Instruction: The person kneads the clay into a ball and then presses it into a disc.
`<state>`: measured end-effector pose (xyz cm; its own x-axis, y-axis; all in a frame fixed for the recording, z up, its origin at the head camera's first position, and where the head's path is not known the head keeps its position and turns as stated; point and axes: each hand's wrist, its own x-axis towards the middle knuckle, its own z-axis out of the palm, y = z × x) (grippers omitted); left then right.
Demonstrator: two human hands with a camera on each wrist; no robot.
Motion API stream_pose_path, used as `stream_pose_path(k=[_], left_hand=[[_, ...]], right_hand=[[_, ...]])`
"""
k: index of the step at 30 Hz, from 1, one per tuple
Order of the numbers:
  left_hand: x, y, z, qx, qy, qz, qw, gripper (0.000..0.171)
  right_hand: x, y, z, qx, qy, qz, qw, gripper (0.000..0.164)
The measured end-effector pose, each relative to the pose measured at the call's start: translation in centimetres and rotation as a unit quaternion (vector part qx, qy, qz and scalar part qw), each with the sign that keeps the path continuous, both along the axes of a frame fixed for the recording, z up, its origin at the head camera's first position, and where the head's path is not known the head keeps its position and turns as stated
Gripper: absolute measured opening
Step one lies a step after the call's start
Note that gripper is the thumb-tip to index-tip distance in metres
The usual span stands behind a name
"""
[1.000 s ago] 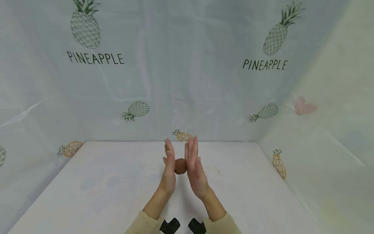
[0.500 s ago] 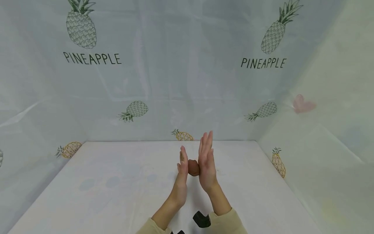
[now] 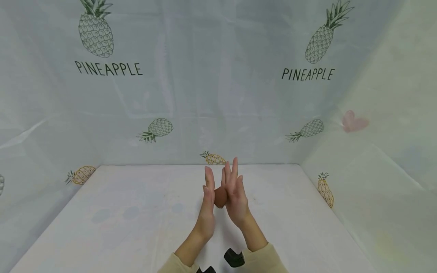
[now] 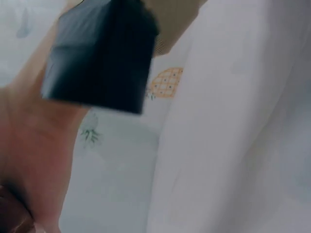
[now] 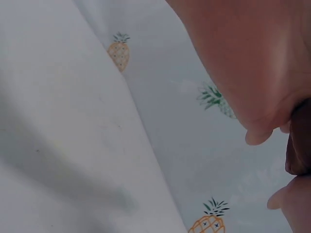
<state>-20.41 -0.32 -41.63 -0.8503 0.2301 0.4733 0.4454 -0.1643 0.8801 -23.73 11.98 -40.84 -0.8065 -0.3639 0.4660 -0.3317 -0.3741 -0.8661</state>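
A brown lump of what looks like modelling clay (image 3: 220, 198) sits between two upright palms in the head view, above the white table (image 3: 143, 231). My left hand (image 3: 206, 208) presses it from the left, fingers straight and pointing up and away. From the other side the flat palm of my right hand (image 3: 236, 201) touches it, its fingers extended and slightly spread. Part of the clay lump (image 4: 13, 216) shows at the lower left corner of the left wrist view. In the right wrist view the clay lump (image 5: 299, 143) is caught between both hands at the right edge.
Pale curtains with pineapple prints (image 3: 158, 127) enclose the table at the back and sides. A black wrist device (image 3: 234, 258) is worn by the right sleeve; another black device (image 3: 206, 270) sits by the left sleeve.
Both hands shifted right with the clay lump, then slightly back left. The palms slide against each other, and the lump has turned and looks narrower between them now.
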Motion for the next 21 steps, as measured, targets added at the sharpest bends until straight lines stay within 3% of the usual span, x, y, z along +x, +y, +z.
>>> stream_pose_path(k=[7,12,16,21], left_hand=[[-1.5,-1.5,0.5,0.025,-0.015,0.046,0.9985,0.073],[-2.4,-2.0,0.2,0.031,-0.034,0.077,0.996,0.074],[-2.4,-1.8,-0.2,0.013,-0.049,0.07,0.9962,0.074],[-1.6,-1.2,-0.5,-0.011,-0.049,0.031,0.9983,0.071]], right_hand=[[0.3,-1.0,-0.2,-0.008,0.013,0.033,0.999,0.062],[0.8,-1.2,0.2,-0.008,0.03,0.031,0.999,0.064],[1.0,-1.0,0.6,-0.012,0.043,0.014,0.999,0.066],[0.9,-0.4,0.9,-0.006,0.057,-0.012,0.998,0.067]])
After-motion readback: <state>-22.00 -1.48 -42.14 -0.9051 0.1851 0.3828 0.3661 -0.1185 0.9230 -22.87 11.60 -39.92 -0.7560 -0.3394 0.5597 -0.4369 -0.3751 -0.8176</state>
